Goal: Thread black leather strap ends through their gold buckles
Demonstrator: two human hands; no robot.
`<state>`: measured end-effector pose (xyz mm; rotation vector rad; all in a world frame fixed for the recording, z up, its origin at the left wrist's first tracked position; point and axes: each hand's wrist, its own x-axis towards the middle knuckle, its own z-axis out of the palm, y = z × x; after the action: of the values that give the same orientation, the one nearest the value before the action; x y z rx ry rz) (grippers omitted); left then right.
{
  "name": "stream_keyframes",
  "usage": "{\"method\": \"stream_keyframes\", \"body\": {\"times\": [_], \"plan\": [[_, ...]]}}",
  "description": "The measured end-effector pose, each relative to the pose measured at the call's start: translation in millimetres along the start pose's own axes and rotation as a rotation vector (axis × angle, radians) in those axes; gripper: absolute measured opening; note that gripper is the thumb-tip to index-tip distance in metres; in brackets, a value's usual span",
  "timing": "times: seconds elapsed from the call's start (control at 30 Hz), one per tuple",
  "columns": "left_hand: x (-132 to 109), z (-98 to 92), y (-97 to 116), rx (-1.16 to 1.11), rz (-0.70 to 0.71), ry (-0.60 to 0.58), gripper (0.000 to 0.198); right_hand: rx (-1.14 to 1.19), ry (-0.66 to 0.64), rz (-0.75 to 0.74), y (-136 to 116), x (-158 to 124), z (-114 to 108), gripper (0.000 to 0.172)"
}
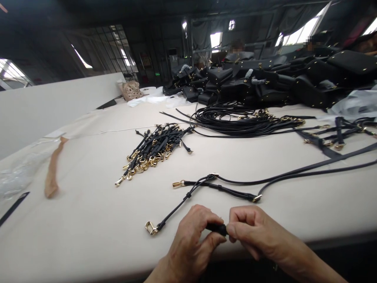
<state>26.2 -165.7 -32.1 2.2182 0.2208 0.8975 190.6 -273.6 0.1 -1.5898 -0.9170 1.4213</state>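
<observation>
Near the table's front edge, my left hand (193, 237) grips a short black leather strap (216, 228) between thumb and fingers. My right hand (255, 228) pinches the strap's right end, and the two hands nearly touch. Much of the strap is hidden by my fingers. Just beyond them lies a long black strap (235, 192) with gold buckles. One of its ends carries a gold clasp (150, 228), and a second gold clip (178, 184) sits at another end. Farther back is a pile of short black straps (160, 145) with gold hardware.
A coil of long black straps (224, 124) lies behind, with more straps (338, 137) at right. Black bags (273, 86) are heaped at the back. On the left are a tan strip (53, 169), clear plastic (17, 177) and a patterned bag (131, 90).
</observation>
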Motion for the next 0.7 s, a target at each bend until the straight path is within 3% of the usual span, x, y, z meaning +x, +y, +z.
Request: {"method": "stream_keyframes", "body": {"times": [0.17,0.33,0.47,0.53,0.7], "plan": [[1,-2.7,-2,0.029,0.032,-0.055,0.011,-0.02,-0.038,0.007,4,-1,-2,0.024],[1,0.5,0,0.0,0.037,-0.12,0.005,0.022,-0.075,-0.029,6,-1,-1,0.04],[-1,-3.2,4,-0.215,-0.303,-0.091,0.015,-0.002,-0.063,-0.036,5,-4,1,0.037],[-1,-8.0,6,-0.326,-0.402,-0.105,0.02,-0.044,-0.054,-0.016,3,-6,3,0.031],[-3,-8.1,6,-0.282,-0.123,-0.075,0.009,-0.005,-0.094,0.011,9,-3,5,0.032]]}}
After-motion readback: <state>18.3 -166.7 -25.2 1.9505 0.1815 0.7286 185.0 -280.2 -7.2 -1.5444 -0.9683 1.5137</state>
